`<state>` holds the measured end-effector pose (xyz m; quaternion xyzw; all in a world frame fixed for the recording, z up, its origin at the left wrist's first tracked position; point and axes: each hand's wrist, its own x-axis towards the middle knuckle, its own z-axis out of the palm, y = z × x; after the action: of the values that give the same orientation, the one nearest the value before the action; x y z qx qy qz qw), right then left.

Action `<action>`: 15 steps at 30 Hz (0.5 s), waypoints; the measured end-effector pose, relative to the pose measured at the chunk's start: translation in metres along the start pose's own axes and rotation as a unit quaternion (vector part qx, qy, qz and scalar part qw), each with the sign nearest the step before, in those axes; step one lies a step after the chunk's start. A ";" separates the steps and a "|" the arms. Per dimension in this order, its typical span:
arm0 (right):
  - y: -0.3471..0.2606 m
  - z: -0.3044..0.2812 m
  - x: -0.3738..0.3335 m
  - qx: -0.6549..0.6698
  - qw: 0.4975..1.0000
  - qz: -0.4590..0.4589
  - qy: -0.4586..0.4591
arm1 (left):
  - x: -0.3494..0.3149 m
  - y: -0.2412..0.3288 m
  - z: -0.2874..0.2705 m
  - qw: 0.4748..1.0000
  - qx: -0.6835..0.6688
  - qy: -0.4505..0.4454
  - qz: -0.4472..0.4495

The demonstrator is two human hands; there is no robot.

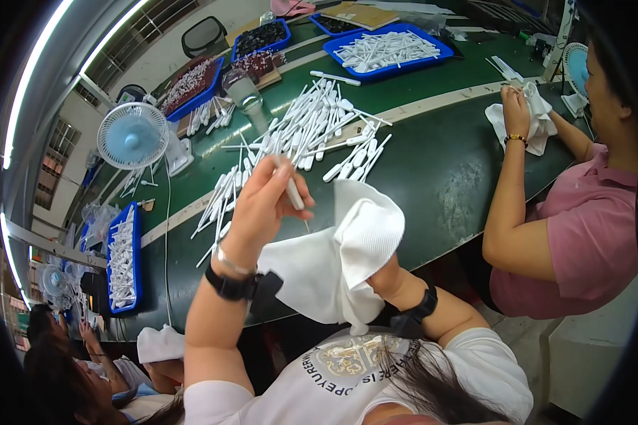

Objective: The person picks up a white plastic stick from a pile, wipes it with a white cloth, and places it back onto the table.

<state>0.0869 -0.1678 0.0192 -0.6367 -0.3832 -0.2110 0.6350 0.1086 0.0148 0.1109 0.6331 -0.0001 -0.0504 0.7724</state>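
Observation:
My left hand (266, 202) is closed round a white plastic stick with a thick handle (293, 191), raised above the bench. A white ribbed cloth (367, 230) drapes over my right hand (385, 278), which holds it up close to my chest; the fingers are hidden in its folds. One side of the cloth spreads below my left hand. Just beyond both hands, a loose heap of similar white sticks (308, 120) lies on the green bench (432, 184).
Blue trays (386, 49) of white sticks and dark parts stand farther back. A small fan (132, 134) and a clear jar (242, 91) are at the left. Another blue tray (123, 258) stands nearer. At right a co-worker in pink (581, 227) handles white cloth; others sit at lower left.

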 end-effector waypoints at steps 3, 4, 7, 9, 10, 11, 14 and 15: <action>0.012 -0.014 -0.003 -0.084 0.995 0.015 -0.045 | 0.064 0.000 -0.007 0.998 0.049 0.001 -0.043; 0.014 -0.017 -0.004 -0.129 0.989 0.025 -0.068 | 0.090 -0.002 -0.008 0.997 0.057 -0.006 -0.058; 0.013 -0.020 -0.021 -0.121 0.965 0.178 -0.147 | 0.179 -0.017 -0.007 0.987 0.141 -0.031 -0.075; 0.017 -0.024 -0.021 -0.104 0.964 0.194 -0.150 | 0.239 -0.024 0.000 0.975 0.213 -0.024 -0.063; 0.017 -0.026 -0.019 -0.085 0.961 0.211 -0.157 | 0.267 -0.027 0.005 0.954 0.296 -0.009 -0.037; 0.019 -0.029 -0.018 -0.086 0.961 0.211 -0.156 | 0.297 -0.032 0.008 0.927 0.375 0.006 -0.011; 0.015 -0.029 -0.011 -0.031 0.952 0.230 -0.197 | 0.374 -0.039 -0.010 0.840 0.542 0.005 0.029; 0.017 -0.032 -0.011 -0.036 0.952 0.235 -0.193 | 0.389 -0.042 0.003 0.788 0.613 -0.004 0.064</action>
<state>0.1002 -0.1998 0.0030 -0.7597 -0.3303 0.0575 0.5572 0.4918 -0.0261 0.0461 0.9718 -0.0742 0.0074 0.2238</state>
